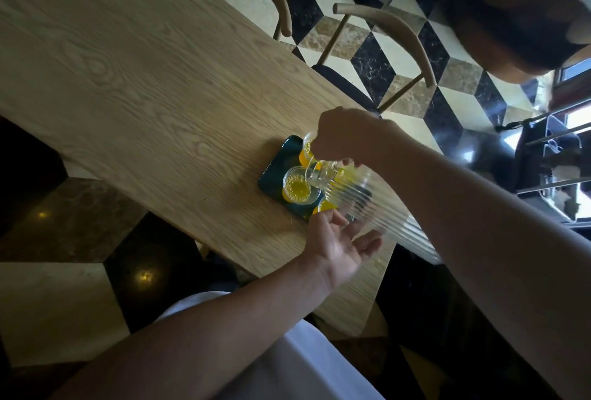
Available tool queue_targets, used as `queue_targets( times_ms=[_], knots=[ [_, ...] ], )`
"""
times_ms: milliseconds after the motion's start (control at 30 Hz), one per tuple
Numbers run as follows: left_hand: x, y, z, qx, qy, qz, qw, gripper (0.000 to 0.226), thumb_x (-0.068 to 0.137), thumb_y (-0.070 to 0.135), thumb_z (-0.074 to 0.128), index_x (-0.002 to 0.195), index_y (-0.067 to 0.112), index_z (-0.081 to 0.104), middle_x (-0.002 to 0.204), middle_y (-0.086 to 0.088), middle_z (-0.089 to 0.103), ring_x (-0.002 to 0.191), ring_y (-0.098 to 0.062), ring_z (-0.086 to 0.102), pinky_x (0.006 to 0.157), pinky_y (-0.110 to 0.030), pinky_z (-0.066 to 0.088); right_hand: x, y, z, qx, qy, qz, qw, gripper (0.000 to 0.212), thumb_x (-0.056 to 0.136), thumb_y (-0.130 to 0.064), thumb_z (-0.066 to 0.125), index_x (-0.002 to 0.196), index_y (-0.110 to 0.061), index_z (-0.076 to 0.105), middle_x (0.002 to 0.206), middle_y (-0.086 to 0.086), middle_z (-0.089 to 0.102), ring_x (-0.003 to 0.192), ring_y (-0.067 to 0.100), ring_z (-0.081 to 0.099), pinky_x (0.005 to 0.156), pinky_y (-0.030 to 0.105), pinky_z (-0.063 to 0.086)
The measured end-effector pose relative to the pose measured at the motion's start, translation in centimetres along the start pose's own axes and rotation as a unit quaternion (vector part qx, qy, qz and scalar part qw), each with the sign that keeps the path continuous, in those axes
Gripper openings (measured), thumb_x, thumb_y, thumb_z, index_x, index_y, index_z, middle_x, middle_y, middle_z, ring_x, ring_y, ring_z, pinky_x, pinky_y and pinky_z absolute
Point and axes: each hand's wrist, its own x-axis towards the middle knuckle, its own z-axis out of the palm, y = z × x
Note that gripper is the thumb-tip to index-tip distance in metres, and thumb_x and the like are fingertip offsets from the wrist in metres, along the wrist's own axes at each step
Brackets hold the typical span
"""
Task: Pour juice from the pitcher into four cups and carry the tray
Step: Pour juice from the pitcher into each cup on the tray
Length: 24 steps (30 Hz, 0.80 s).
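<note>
Gripping the top of a clear ribbed pitcher (361,201), the person's right hand (345,140) has its fingers curled down around the neck and tips the pitcher steeply over a dark teal tray (275,169). The spout points down into a clear cup (299,189) near the middle of the tray, and that cup holds frothy yellow juice. Almost no juice shows inside the pitcher itself.

Below the pitcher's body, the left hand (335,246) is spread open, palm up, fingers loosely apart, holding nothing; whether the fingertips touch the glass cannot be told.

Behind the filling cup on the tray, partly hidden by the right hand, stands another cup of juice (307,147). A third cup (324,207) shows its orange-yellow contents at the near edge of the tray, just beside the left fingertips. A fourth cup cannot be made out.

Under the tray runs a long pale wooden table (134,79). Beyond the tray, past the table's far edge, two wooden chairs (383,47) stand on a floor of black, cream and brown tiles (374,63).
</note>
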Motion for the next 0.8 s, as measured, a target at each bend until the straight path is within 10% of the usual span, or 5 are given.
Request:
queue_targets(
  times_ms=[133, 333, 467, 800],
  knots=[
    [0.1, 0.0, -1.8, 0.096, 0.066, 0.006, 0.993, 0.059, 0.081, 0.009, 0.037, 0.138, 0.02, 0.05, 0.125, -0.019, 0.064, 0.107, -0.036, 0.057, 0.095, -0.043, 0.043, -1.5, 3.4, 2.1, 0.045, 0.026, 0.027, 0.998, 0.027, 0.089, -0.031, 0.062, 0.075, -0.008, 0.064, 0.062, 0.004, 0.057, 0.051, 0.016, 0.054, 0.05, 0.022, 0.04],
    [-1.3, 1.2, -3.1, 0.305, 0.131, 0.047, 0.942, 0.005, 0.085, 0.016, 0.052, 0.087, 0.011, 0.053, 0.105, -0.013, 0.062, 0.107, -0.038, 0.059, 0.081, -0.039, 0.048, -4.5, 7.9, 4.8, 0.237, 0.088, 0.05, 0.966, 0.044, 0.091, -0.036, 0.07, 0.062, -0.003, 0.06, 0.055, 0.008, 0.058, 0.049, 0.024, 0.06, 0.053, 0.032, 0.055],
    [-4.0, 4.8, -1.8, 0.459, 0.143, 0.09, 0.872, 0.049, 0.076, 0.028, 0.053, 0.123, 0.019, 0.063, 0.114, -0.008, 0.072, 0.104, -0.032, 0.07, 0.09, -0.042, 0.056, -4.7, 7.9, 4.9, 0.326, 0.094, 0.011, 0.941, 0.046, 0.095, -0.038, 0.065, 0.066, -0.002, 0.066, 0.044, 0.0, 0.059, 0.031, 0.002, 0.05, 0.043, 0.018, 0.038],
    [-9.3, 17.7, 2.7, 0.646, 0.267, 0.234, 0.676, 0.033, 0.095, 0.033, 0.042, 0.087, 0.022, 0.072, 0.083, -0.003, 0.068, 0.068, -0.019, 0.066, 0.066, -0.029, 0.054, -0.8, 0.1, 3.5, 0.633, 0.098, -0.098, 0.761, 0.042, 0.096, -0.033, 0.066, 0.088, 0.008, 0.07, 0.065, 0.012, 0.065, 0.05, 0.017, 0.062, 0.05, 0.025, 0.05]
  ],
)
